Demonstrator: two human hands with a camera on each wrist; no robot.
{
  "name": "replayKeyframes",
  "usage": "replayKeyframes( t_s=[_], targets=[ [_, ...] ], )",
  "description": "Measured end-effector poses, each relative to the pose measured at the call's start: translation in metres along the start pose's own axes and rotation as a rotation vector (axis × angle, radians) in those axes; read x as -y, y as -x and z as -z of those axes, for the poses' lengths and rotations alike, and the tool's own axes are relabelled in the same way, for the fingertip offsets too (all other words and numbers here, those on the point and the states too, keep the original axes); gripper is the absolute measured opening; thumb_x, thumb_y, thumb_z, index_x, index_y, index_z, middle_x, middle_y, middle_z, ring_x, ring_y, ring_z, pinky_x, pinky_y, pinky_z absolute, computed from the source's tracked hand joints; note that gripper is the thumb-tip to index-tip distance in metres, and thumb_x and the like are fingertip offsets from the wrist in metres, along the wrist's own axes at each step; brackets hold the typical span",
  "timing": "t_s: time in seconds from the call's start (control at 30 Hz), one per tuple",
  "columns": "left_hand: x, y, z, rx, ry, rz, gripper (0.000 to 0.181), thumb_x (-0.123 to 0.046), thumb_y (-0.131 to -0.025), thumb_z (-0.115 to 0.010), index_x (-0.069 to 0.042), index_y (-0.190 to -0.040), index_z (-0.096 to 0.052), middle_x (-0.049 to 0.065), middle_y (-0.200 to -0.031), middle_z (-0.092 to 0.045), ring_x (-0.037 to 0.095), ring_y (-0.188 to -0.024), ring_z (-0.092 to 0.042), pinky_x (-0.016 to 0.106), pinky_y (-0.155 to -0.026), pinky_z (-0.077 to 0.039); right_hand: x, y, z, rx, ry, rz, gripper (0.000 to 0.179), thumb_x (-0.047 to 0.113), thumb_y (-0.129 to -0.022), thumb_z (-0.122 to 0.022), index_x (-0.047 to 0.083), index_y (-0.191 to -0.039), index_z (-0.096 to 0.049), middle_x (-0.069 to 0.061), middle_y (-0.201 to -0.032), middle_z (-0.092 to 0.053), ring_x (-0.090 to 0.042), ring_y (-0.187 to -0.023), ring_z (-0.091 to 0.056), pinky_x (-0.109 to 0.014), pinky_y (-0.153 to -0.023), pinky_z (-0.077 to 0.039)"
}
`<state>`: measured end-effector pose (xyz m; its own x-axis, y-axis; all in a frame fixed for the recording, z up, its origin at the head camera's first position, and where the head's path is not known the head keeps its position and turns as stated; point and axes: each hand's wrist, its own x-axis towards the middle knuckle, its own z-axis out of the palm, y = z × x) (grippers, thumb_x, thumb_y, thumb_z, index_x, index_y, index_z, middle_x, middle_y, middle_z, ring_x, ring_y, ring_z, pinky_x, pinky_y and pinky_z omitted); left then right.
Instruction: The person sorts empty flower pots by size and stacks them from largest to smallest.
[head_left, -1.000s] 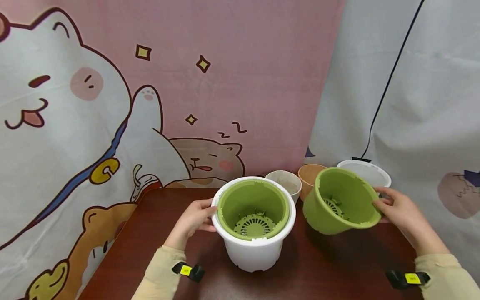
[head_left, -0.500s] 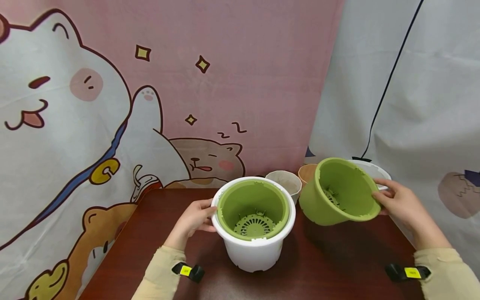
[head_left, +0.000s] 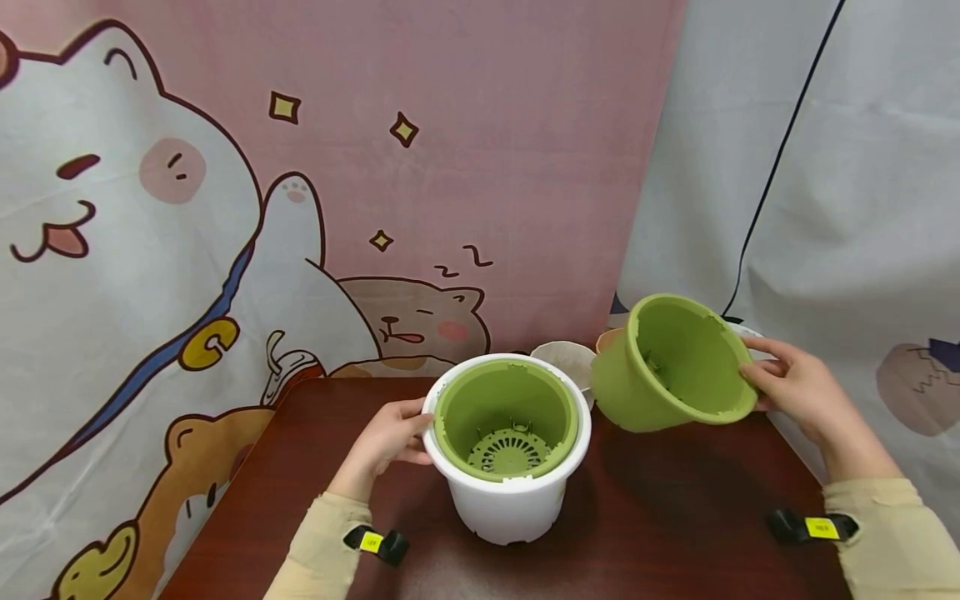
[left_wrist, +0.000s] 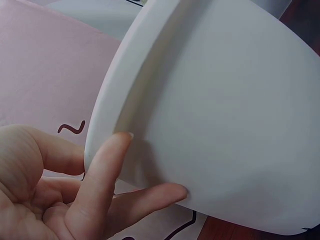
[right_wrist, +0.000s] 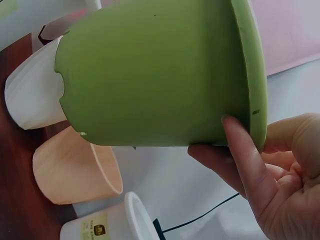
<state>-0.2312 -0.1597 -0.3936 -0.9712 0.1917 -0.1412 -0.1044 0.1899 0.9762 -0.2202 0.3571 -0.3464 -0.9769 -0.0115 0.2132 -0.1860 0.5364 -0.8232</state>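
Note:
A white flower pot [head_left: 506, 508] stands on the table with a smaller green flower pot [head_left: 510, 400] nested inside, slots showing in its floor. My left hand [head_left: 386, 442] grips the white pot's rim at its left side; in the left wrist view the fingers [left_wrist: 100, 175] lie against the outer wall under the lip. My right hand [head_left: 795, 392] pinches the rim of another green flower pot [head_left: 686, 367], held up over the table and tilted with its mouth toward me. In the right wrist view this green pot's outer wall [right_wrist: 150, 75] fills the upper part.
Behind the pots stand a cream pot [head_left: 566, 362] and an orange pot [right_wrist: 75, 167], partly covered in the head view by the raised green pot. A white pot with a label [right_wrist: 107, 225] stands near them. A patterned cloth [head_left: 480, 167] hangs behind the dark red table [head_left: 322, 467].
My right hand has lifted the green pot higher and slightly left, so it now covers more of the orange and white pots behind. The left hand and the nested pots have stayed still.

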Motion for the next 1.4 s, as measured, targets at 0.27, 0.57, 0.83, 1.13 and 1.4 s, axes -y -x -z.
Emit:
replayKeyframes(
  t_s=[0.27,0.57,0.83,1.13,1.4],
  targets=[
    [-0.001,0.000,0.000,-0.001,-0.006,0.003,0.044,-0.009,-0.101,-0.054,0.006,-0.142,-0.048,0.017,-0.095,-0.066,0.022,-0.068,-0.067,0.036,-0.057,-0.062,0.013,-0.006,0.003,0.012,-0.041,-0.002,0.060,0.015,-0.102,-0.055,-0.012,-0.148,-0.028,0.021,-0.086,-0.064,-0.009,-0.065,-0.064,-0.024,-0.055,-0.057],
    [0.000,0.000,0.000,-0.003,0.000,0.000,0.045,-0.008,-0.100,-0.053,0.008,-0.142,-0.047,0.017,-0.094,-0.066,0.022,-0.068,-0.067,0.036,-0.057,-0.062,0.029,-0.013,0.001,0.039,-0.099,0.027,0.061,0.011,-0.102,-0.055,-0.014,-0.149,-0.024,0.017,-0.087,-0.068,-0.010,-0.067,-0.066,-0.025,-0.057,-0.059],
    [-0.001,0.001,0.000,-0.002,-0.004,0.002,0.045,-0.009,-0.101,-0.053,0.007,-0.142,-0.047,0.017,-0.096,-0.066,0.022,-0.068,-0.067,0.037,-0.057,-0.062,0.042,-0.017,-0.003,0.059,-0.085,0.039,0.062,0.013,-0.103,-0.053,-0.013,-0.150,-0.023,0.015,-0.088,-0.068,-0.014,-0.067,-0.068,-0.028,-0.059,-0.060],
    [-0.001,0.001,0.000,0.004,-0.009,0.004,0.045,-0.010,-0.101,-0.053,0.007,-0.142,-0.047,0.017,-0.096,-0.066,0.022,-0.069,-0.067,0.036,-0.058,-0.062,0.058,-0.021,-0.010,0.087,-0.093,0.063,0.060,0.015,-0.103,-0.053,-0.011,-0.150,-0.025,0.016,-0.090,-0.068,-0.015,-0.068,-0.068,-0.030,-0.060,-0.060],
    [-0.001,0.001,0.001,0.005,-0.004,0.007,0.045,-0.010,-0.101,-0.053,0.006,-0.142,-0.047,0.017,-0.096,-0.066,0.022,-0.068,-0.067,0.036,-0.057,-0.062,0.073,-0.026,-0.018,0.117,-0.127,0.076,0.059,0.013,-0.104,-0.052,-0.011,-0.151,-0.024,0.017,-0.092,-0.068,-0.014,-0.073,-0.070,-0.030,-0.063,-0.061]
  ],
)
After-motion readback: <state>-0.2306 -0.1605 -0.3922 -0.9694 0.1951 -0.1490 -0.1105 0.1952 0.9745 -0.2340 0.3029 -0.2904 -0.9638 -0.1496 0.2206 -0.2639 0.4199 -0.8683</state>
